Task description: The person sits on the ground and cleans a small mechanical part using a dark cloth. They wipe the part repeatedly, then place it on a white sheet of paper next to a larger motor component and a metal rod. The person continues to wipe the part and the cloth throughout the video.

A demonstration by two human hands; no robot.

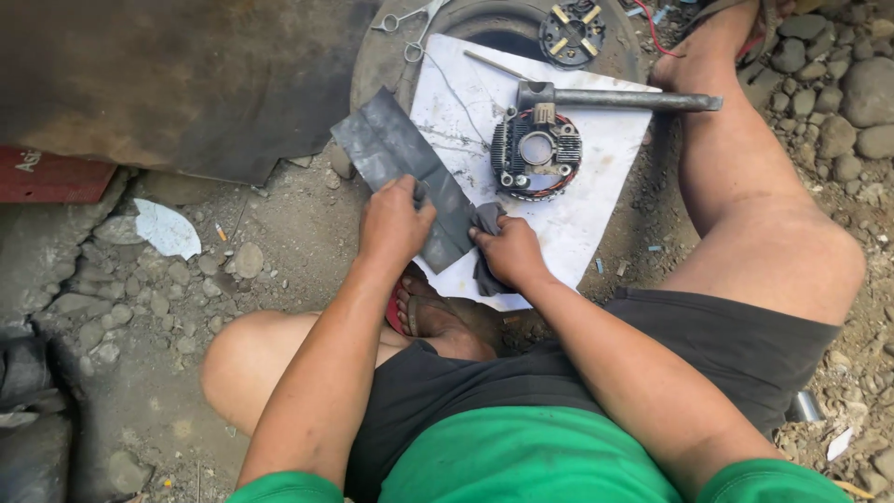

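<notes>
Both hands busy on one dark rubber strip (410, 172): left hand (396, 224) closed on its near part and pressing it down, right hand (510, 251) closed on a small grey rag (486, 224) just at the strip's lower end. Hands near each other but not touching, strip between them. Strip lying slanted, half over the white marble slab (596, 214) used as surface, half sticking out toward the old tyre (372, 65). Looks like a wiping or cleaning step on the rubber, probably in the middle of it. Next move likely needing firm hold by the left and a steady rub along the strip by the right. On the slab also a round electrical part with copper windings (536, 154) and a hammer (615, 97). Scissors (410, 23) lying on the tyre rim.
</notes>
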